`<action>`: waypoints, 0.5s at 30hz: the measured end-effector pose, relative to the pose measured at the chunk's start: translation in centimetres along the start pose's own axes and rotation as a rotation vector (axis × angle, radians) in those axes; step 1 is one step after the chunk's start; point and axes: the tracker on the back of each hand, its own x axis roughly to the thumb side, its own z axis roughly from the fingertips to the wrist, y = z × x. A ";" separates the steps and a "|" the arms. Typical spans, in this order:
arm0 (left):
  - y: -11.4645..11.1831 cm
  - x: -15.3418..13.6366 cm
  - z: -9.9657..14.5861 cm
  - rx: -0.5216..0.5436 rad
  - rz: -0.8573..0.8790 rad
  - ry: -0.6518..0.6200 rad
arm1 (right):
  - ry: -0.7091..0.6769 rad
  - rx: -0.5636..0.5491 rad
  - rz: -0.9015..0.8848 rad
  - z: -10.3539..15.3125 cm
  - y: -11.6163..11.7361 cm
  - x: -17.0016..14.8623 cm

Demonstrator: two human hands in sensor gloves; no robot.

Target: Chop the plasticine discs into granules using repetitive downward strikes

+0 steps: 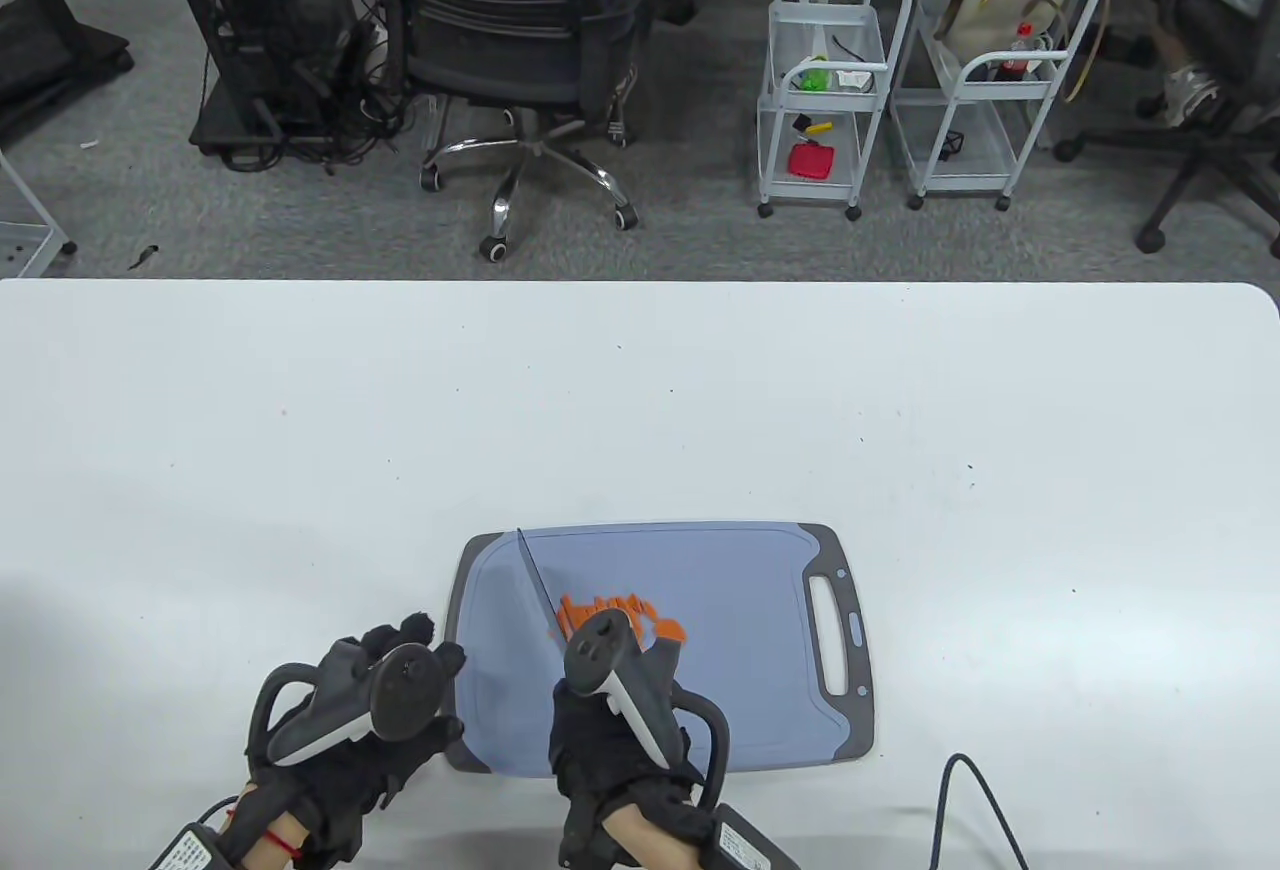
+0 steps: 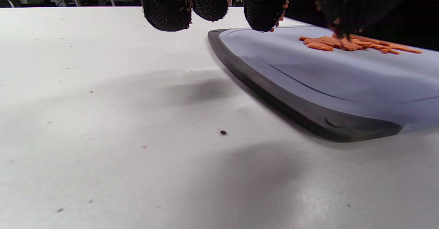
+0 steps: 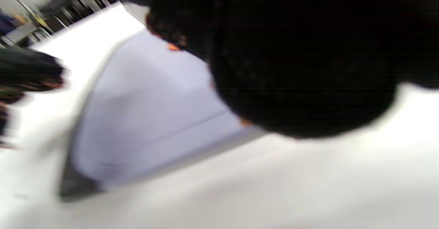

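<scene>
Orange plasticine pieces (image 1: 610, 610) lie in a small heap on the blue-grey cutting board (image 1: 740, 590), left of its middle. They also show in the left wrist view (image 2: 356, 44). My right hand (image 1: 610, 700) grips a knife (image 1: 537, 583); its thin blade runs up and left over the board from the plasticine. My left hand (image 1: 400, 670) rests at the board's left edge, its fingertips (image 2: 168, 13) hanging just above the table, holding nothing. The right wrist view is blurred and mostly filled by the dark glove (image 3: 301, 68).
The white table (image 1: 300, 430) stretches wide around the board. The board's handle slot (image 1: 830, 635) is at its right end. A black cable (image 1: 975, 800) lies at the front right. Chairs and carts stand on the floor beyond the far edge.
</scene>
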 end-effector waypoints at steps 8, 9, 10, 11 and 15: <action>-0.5 0.5 -0.1 -0.025 -0.019 -0.014 | 0.098 0.029 -0.005 -1.6 0.7 -1.8; -0.4 0.5 -0.1 -0.022 -0.018 -0.018 | 0.118 0.024 0.000 -1.6 0.1 -2.8; -0.4 0.6 0.0 -0.021 -0.023 -0.023 | 0.128 0.026 -0.012 -1.6 -0.3 -3.4; -0.4 0.7 0.1 -0.021 -0.031 -0.026 | 0.131 0.037 -0.061 -1.4 -0.9 -4.3; -0.3 1.0 0.1 -0.015 -0.026 -0.034 | 0.133 -0.075 -0.197 -0.2 -4.3 -7.1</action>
